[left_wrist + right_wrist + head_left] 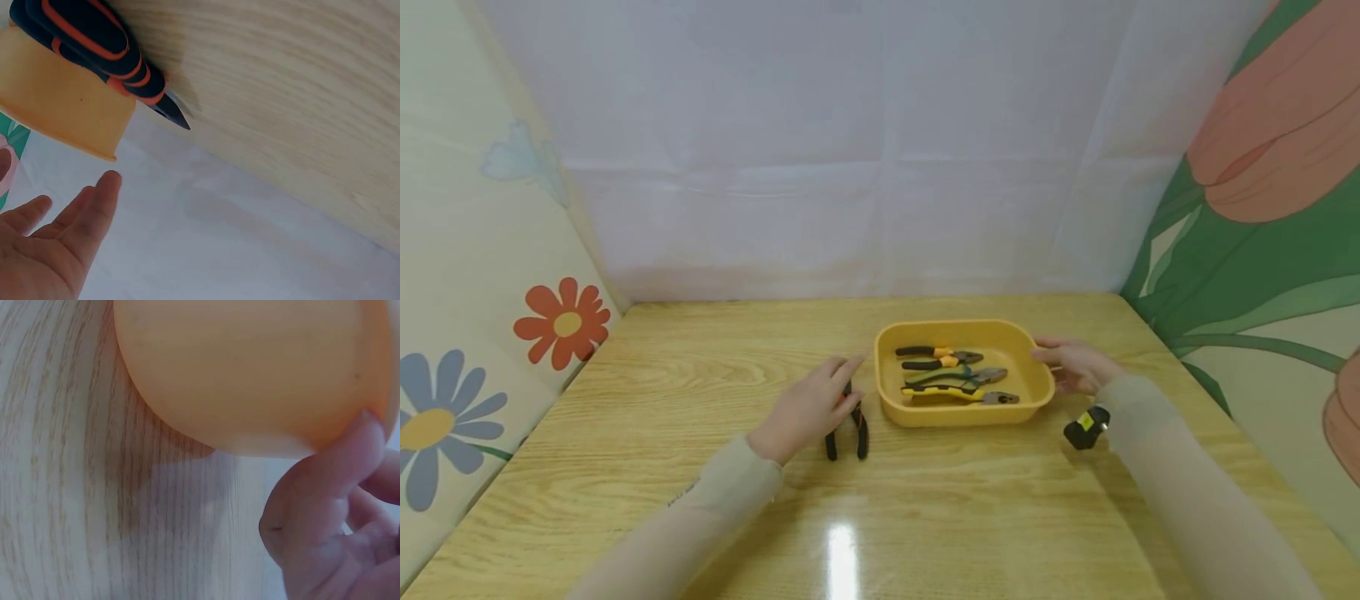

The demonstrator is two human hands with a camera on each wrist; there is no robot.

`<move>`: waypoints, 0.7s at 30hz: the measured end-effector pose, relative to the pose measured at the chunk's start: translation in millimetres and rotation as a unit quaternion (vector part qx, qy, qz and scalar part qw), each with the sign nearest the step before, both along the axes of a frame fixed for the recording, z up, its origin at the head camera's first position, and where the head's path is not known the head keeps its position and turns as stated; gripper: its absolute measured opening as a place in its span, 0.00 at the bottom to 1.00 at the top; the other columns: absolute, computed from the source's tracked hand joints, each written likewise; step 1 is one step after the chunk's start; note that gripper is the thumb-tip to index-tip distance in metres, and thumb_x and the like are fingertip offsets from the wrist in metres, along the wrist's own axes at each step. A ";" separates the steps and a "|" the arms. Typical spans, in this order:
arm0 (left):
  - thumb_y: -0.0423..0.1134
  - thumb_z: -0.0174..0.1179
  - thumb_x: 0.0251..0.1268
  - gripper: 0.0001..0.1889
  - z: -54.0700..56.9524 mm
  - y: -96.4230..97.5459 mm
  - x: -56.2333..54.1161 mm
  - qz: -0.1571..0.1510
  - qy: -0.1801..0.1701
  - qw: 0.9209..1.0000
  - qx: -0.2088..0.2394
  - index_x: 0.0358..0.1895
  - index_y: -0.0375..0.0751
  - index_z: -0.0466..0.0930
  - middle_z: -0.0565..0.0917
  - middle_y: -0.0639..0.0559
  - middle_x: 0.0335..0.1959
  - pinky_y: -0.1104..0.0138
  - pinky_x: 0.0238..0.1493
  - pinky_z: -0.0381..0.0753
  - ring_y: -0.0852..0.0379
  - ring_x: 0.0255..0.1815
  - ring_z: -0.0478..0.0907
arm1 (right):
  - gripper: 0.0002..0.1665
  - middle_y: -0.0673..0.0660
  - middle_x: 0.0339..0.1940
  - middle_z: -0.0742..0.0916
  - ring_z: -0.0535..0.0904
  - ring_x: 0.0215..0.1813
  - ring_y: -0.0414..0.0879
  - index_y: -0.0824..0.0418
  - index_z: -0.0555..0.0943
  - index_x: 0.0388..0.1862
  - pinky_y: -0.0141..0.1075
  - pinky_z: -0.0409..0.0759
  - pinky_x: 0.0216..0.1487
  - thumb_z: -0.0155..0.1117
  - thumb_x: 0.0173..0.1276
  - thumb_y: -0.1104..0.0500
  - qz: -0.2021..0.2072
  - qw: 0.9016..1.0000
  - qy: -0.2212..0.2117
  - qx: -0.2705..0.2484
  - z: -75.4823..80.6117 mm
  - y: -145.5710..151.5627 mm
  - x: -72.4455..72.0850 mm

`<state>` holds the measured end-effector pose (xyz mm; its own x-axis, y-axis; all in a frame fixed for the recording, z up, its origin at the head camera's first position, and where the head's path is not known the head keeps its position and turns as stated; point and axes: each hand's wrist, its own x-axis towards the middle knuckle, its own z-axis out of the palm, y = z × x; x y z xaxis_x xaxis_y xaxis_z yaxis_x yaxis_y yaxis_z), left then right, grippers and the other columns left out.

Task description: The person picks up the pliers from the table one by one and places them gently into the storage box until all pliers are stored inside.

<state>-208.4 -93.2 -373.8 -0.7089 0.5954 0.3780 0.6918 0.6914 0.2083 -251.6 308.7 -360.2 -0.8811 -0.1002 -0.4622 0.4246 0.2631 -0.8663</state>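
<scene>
A yellow plastic tray (967,417) stands on the table with three pairs of pliers inside. They are pliers with black and orange handles (951,362), green-handled pliers (943,377) and yellow-and-black pliers (955,391). My right hand (1075,367) holds the tray at its right end; in the right wrist view the thumb (356,444) lies against its outer wall. Left of the tray, another pair of pliers (861,433) with black and orange handles lies on the table. My left hand (808,408) is over these pliers, fingers extended, partly hiding their head.
The wood-grain table (700,358) ends at a white cloth backdrop (880,167). Printed flower panels flank both sides. A small black device with a yellow label (1086,428) is by the right wrist.
</scene>
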 end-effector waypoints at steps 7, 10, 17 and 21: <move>0.43 0.59 0.71 0.29 -5.9 1.4 6.6 0.036 -0.039 0.999 -0.005 0.68 0.29 0.67 0.76 0.32 0.53 0.53 0.44 0.81 0.40 0.49 0.78 | 0.39 0.54 0.47 0.77 0.78 0.38 0.41 0.60 0.43 0.79 0.33 0.79 0.36 0.48 0.78 0.58 -0.001 1.000 -0.002 -0.003 -0.2 -0.3 -0.1; 0.45 0.58 0.71 0.30 -7.9 3.5 8.9 0.050 -0.061 0.997 -0.017 0.68 0.28 0.67 0.76 0.32 0.51 0.53 0.41 0.82 0.41 0.44 0.79 | 0.39 0.54 0.48 0.77 0.78 0.38 0.41 0.60 0.43 0.79 0.33 0.79 0.36 0.48 0.78 0.58 -0.001 1.000 -0.002 -0.004 -1.0 0.2 -0.4; 0.46 0.57 0.72 0.31 -15.4 9.3 14.6 0.068 -0.091 0.993 -0.035 0.69 0.27 0.63 0.74 0.28 0.53 0.52 0.40 0.82 0.39 0.44 0.79 | 0.39 0.51 0.42 0.79 0.78 0.36 0.41 0.60 0.44 0.79 0.33 0.78 0.35 0.49 0.77 0.58 -0.002 1.000 0.000 -0.006 -1.0 1.1 -0.2; 0.49 0.55 0.73 0.33 -24.2 13.1 15.5 0.083 -0.105 0.990 -0.039 0.70 0.28 0.62 0.71 0.26 0.57 0.48 0.43 0.80 0.32 0.48 0.76 | 0.39 0.51 0.42 0.78 0.78 0.36 0.41 0.60 0.44 0.79 0.33 0.78 0.34 0.49 0.77 0.58 -0.004 1.000 0.000 -0.008 -1.0 1.0 -0.2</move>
